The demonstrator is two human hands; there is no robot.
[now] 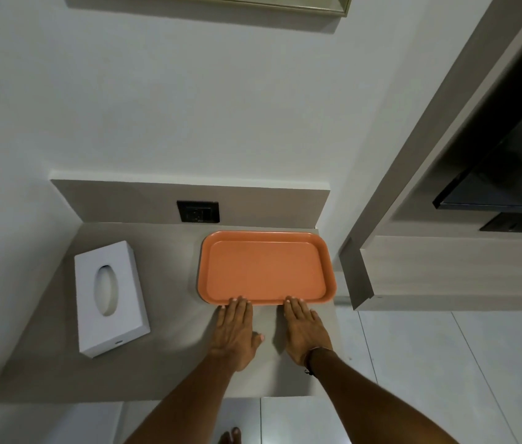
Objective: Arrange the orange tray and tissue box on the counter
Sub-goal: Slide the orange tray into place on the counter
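Tray: the orange tray (266, 267) lies flat on the counter (163, 363), at the back right part. Nothing is in it. Its near edge is right at the fingertips of both hands.
Left hand: the left hand (235, 334) lies flat, palm down, on the counter. The fingers (237, 307) are stretched out straight and close together. The tips touch the tray's near edge. The thumb sticks out to the side. This hand holds nothing.
Right hand: the right hand (304, 331) lies flat too, palm down, just beside the left hand. Its fingers (295, 306) are straight, and the tips touch the same near edge of the tray. It holds nothing. A thin dark band (312, 358) is on the wrist.
Tissue box: the white tissue box (110, 298) lies flat, well to the left of the left hand's fingers. Its oval hole faces up. It does not touch the tray.
Wall plug: a dark socket (198, 211) sits on the low back wall, past the fingertips, behind the tray's left corner.
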